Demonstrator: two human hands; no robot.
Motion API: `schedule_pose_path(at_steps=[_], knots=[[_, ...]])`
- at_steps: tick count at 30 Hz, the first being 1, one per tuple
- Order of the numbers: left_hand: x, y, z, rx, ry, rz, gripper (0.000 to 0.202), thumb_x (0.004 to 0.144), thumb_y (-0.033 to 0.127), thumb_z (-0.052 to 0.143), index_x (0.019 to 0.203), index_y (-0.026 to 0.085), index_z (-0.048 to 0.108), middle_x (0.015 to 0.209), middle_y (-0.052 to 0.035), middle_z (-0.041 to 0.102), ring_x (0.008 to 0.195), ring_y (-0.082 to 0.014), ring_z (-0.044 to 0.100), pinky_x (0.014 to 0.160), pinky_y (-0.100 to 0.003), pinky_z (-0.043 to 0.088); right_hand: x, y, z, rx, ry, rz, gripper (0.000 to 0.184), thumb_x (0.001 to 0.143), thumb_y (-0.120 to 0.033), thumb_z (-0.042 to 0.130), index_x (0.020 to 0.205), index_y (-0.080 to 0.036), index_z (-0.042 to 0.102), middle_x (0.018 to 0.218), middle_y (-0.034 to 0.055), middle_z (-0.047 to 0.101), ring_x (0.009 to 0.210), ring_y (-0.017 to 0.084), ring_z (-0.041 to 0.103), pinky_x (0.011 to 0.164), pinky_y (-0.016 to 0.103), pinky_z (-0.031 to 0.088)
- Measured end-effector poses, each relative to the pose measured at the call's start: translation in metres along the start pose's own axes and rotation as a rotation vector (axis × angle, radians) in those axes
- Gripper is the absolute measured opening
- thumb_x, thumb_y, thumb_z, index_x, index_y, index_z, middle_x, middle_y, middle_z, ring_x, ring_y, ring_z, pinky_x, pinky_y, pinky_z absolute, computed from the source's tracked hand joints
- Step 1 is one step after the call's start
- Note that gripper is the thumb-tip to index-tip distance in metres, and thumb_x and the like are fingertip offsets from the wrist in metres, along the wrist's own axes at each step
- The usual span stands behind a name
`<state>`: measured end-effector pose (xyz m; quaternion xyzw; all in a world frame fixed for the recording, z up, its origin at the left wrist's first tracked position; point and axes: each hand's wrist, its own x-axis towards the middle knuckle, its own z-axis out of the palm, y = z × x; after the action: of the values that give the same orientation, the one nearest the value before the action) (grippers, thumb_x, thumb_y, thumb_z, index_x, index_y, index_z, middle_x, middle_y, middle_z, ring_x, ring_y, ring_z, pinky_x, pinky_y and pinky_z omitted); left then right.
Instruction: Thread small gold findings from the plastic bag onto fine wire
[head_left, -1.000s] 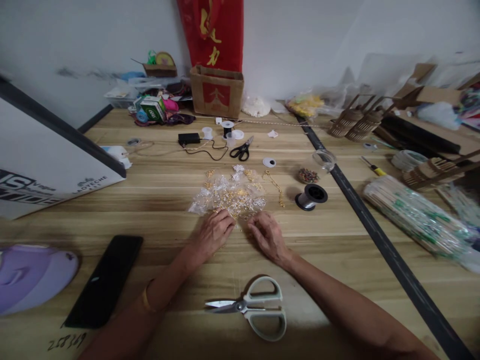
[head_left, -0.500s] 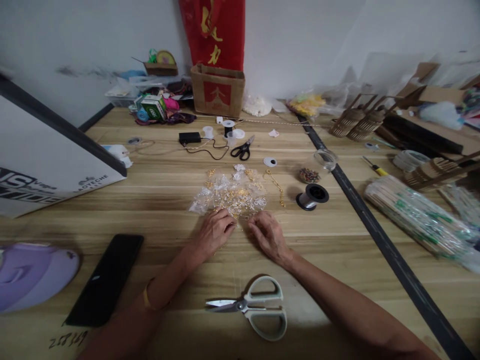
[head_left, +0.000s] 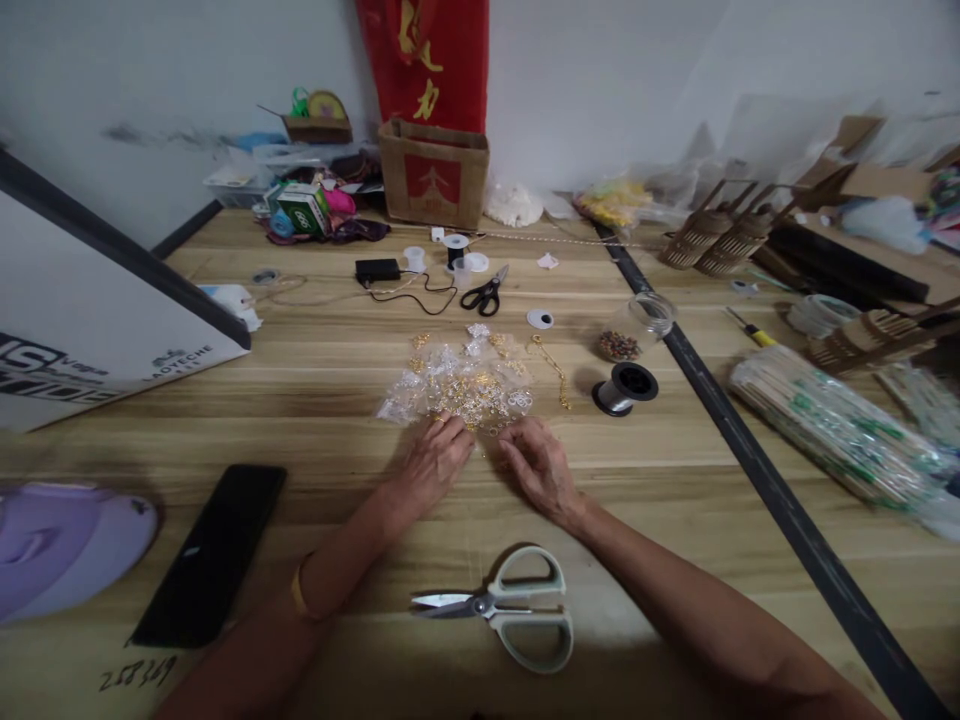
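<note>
A loose pile of small gold and silver-coloured jewellery findings (head_left: 480, 385), partly in clear plastic bags, lies in the middle of the wooden table. At its near left edge is my left hand (head_left: 441, 458), back up, its fingers bent and pressed together; the fingertips are hidden. My right hand (head_left: 536, 462) rests just right of it, thumb and fingers curled into a pinch. Whatever either hand holds is too small to make out. Pale-handled scissors (head_left: 510, 608) lie between my forearms. Beyond the pile's right side lies a gold chain (head_left: 555, 372).
Right of the pile stand a wire spool (head_left: 624, 390) and a tipped clear jar (head_left: 651, 318) with beads. Black scissors (head_left: 486, 292) and a black adapter (head_left: 377, 270) lie behind. A phone (head_left: 214, 555) is at left, wrapped sticks (head_left: 832, 430) at right.
My left hand has turned flatter and its fingers reach slightly further over the pile's edge. The right hand has hardly moved. The view has shifted slightly.
</note>
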<state>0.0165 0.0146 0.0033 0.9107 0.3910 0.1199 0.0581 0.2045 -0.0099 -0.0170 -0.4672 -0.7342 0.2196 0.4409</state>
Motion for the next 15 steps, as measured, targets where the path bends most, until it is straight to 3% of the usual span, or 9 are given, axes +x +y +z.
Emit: schedule_pose_path(at_steps=[6,15], knots=[[-0.0003,0.0011,-0.0012,-0.033,-0.031,-0.014,0.027,0.094,0.017,0.037,0.080,0.015,0.060,0.084,-0.0078,0.055,0.087,-0.0218,0.048,0.082,-0.036,0.042,-0.0020,0.0086,0.0034,0.173,0.067,0.176,0.013,0.088,-0.030,0.050,0.083,-0.020,0.057,0.079,0.0033,0.060,0.075,0.017,0.055,0.069,0.030,0.044],[0.0022,-0.0011,-0.0027,-0.012,-0.075,-0.020,0.025,0.093,0.018,0.040,0.079,0.015,0.060,0.084,-0.0068,0.056,0.089,-0.0215,0.049,0.084,-0.035,0.041,0.0016,0.0051,0.0019,0.260,0.079,0.284,0.017,0.085,-0.035,0.054,0.081,-0.018,0.058,0.073,0.0020,0.058,0.066,0.014,0.053,0.061,0.026,0.044]])
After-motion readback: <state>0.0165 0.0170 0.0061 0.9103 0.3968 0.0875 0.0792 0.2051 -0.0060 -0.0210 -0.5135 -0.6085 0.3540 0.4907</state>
